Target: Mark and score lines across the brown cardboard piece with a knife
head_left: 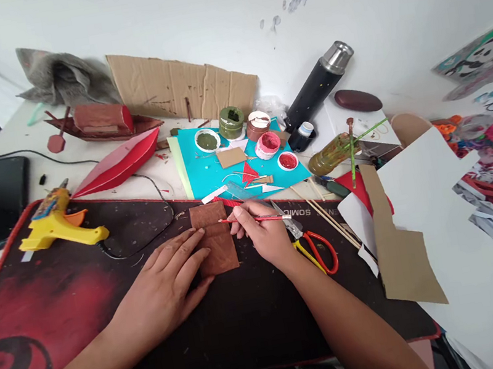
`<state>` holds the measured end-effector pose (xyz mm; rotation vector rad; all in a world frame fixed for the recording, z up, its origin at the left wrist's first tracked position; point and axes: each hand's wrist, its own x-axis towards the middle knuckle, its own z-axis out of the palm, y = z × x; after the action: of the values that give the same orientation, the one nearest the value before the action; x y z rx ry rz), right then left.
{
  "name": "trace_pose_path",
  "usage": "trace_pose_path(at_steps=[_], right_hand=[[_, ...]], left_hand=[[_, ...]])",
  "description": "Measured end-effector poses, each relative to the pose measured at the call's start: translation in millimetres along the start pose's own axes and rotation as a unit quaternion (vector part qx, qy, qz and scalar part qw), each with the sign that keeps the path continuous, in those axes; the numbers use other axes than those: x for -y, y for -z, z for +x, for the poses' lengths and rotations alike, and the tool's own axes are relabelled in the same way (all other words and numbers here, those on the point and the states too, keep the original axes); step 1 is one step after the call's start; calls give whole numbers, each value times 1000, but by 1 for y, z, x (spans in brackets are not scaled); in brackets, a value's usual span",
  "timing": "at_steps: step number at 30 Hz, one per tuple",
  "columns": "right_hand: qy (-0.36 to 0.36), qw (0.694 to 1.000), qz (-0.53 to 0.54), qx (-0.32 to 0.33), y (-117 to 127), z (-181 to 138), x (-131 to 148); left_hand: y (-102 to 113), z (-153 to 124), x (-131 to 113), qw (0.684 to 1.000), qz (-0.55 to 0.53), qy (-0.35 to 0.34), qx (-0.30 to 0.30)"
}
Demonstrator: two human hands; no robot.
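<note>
A brown painted piece of card [220,254] with creases across it lies on the dark desk mat [170,352]. My left hand [173,268] lies flat, its fingertips resting on the card's left edge. Between the fingers of my right hand [261,235] is a red pencil [270,217], its tip over the upper part of the card. Just right of that hand, scissors [315,248] with red and yellow handles lie on the mat. A clear ruler [239,192] and a red corrugated strip [228,202] are just beyond the card.
A yellow glue gun [59,226] rests at left, near a red boat-shaped piece [119,163] and a brown model boat [103,123]. Paint jars [231,125] stand on blue paper [198,176]. A black flask [317,86] leans behind; cardboard [400,253] lies at right.
</note>
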<state>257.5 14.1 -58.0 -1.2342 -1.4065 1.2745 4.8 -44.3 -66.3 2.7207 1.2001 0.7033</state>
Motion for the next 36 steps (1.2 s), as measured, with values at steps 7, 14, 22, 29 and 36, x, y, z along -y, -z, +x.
trace_pose_path(at_steps=[7, 14, 22, 29, 36], right_hand=[[-10, 1000, -12, 0, 0, 0, 1], [-13, 1000, -12, 2, 0, 0, 2], [-17, 1000, -4, 2, -1, 0, 4], [-15, 1000, -13, 1, -1, 0, 4], [-17, 1000, -6, -6, 0, 0, 4]], left_hand=[[0, -1, 0, 1000, -1, 2, 3], [-4, -4, 2, 999, -25, 22, 9], [-2, -3, 1, 1000, -11, 9, 7], [-1, -3, 0, 999, -23, 22, 4], [0, -2, 0, 1000, -23, 15, -3]])
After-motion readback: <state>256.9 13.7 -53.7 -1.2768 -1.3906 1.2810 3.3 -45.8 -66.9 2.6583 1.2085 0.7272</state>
